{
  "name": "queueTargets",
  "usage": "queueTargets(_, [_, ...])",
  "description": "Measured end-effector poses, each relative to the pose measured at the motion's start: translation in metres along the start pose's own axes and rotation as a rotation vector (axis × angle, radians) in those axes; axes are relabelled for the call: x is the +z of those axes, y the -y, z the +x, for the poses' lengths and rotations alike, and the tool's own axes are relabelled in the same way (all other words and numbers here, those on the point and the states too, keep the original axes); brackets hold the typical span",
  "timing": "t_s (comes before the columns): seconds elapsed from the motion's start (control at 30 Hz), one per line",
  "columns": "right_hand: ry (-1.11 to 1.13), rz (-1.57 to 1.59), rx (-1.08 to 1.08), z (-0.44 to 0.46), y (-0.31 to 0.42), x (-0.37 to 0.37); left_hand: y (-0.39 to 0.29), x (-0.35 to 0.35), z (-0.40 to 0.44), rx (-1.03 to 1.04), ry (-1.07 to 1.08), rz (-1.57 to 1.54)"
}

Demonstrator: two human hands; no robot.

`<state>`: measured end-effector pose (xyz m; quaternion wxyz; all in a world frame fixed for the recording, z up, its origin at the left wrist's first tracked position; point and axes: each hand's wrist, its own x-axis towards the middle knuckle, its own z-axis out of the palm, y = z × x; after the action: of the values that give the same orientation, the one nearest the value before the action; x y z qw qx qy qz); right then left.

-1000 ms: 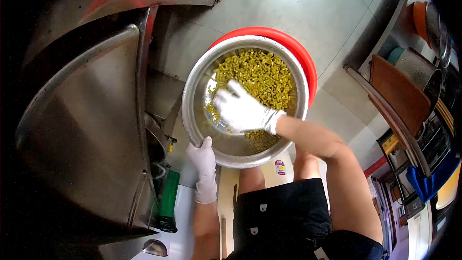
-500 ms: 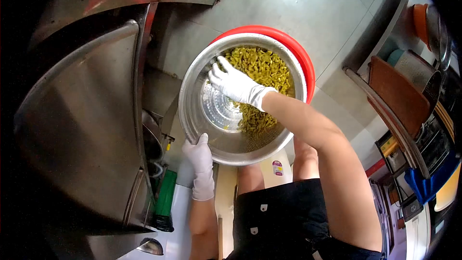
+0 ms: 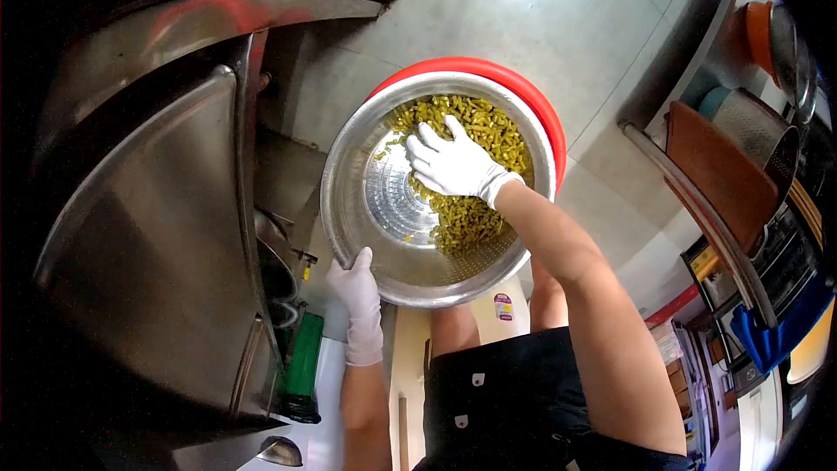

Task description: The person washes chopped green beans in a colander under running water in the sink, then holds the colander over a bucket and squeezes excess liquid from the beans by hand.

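A wide metal colander (image 3: 345,209) with small holes in its wall holds chopped green vegetable pieces (image 3: 471,225), heaped toward its far and right side. Part of its bare, shiny bottom shows at the left. My left hand (image 3: 355,290), in a white glove, grips the near left rim, thumb on top; its other fingers are mostly hidden. Also gloved in white, my right hand (image 3: 455,164) rests on the chopped pieces with its fingers spread. Beneath the colander, a red basin (image 3: 555,128) shows along the far and right edge.
A large stainless steel panel (image 3: 148,253) stands close on the left, with a green object (image 3: 303,358) beside it. On the right, a rack bears a brown board (image 3: 719,179), a perforated metal container (image 3: 751,133) and a blue cloth (image 3: 776,331). Grey tiles cover the floor (image 3: 514,9).
My right hand has moved right, from the colander's bare left part onto the vegetable pieces. My left hand keeps its hold on the rim, and the view has shifted slightly.
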<state>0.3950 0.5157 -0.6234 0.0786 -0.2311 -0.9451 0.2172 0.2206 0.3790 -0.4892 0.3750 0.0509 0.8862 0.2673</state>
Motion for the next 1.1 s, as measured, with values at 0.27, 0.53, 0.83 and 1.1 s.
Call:
queueTargets(0.27, [-0.033, -0.012, -0.004, 0.011, -0.006, 0.007, -0.008, 0.003, -0.009, 0.046, -0.014, -0.015])
queueTargets(0.53, [0.030, 0.010, 0.032, 0.017, -0.006, 0.010, -0.014, 0.001, -0.006, 0.025, -0.019, 0.091])
queueTargets(0.83, [0.036, 0.034, 0.057, 0.021, -0.007, 0.008, -0.018, 0.001, -0.003, 0.042, 0.011, 0.037])
queueTargets(1.1, [0.029, 0.040, 0.053, 0.021, -0.008, 0.010, -0.011, -0.001, 0.000, 0.057, 0.014, 0.034])
